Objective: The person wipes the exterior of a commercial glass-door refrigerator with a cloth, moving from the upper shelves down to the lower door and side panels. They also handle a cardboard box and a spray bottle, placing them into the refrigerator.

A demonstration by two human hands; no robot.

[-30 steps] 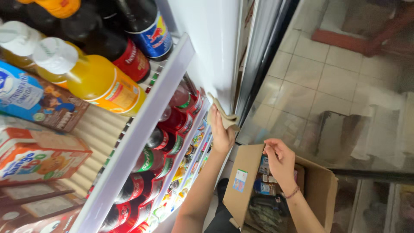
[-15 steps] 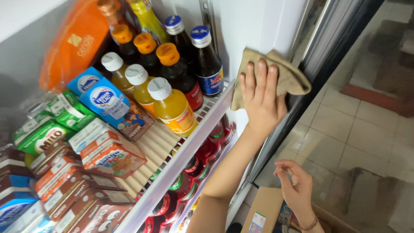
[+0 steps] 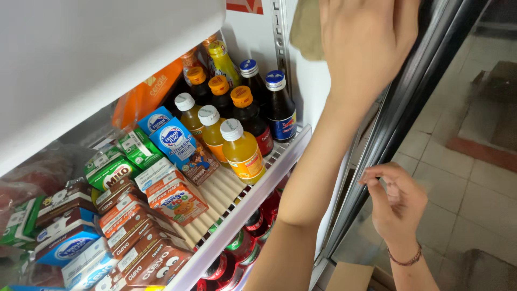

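My left hand is raised at the top of the view and presses a beige cloth flat against the white inner side wall of an open fridge. Only an edge of the cloth shows past my fingers. My right hand hangs lower right beside the dark door frame, with a bracelet on the wrist. Its fingers are loosely curled and hold nothing I can see.
A white wire shelf carries orange-drink bottles, dark bottles and many drink cartons. Red cans fill the shelf below. A cardboard box stands on the tiled floor below.
My left hand has slid the cloth higher up the fridge wall. My right hand has risen away from the box toward the door frame, and my view has turned further into the fridge.
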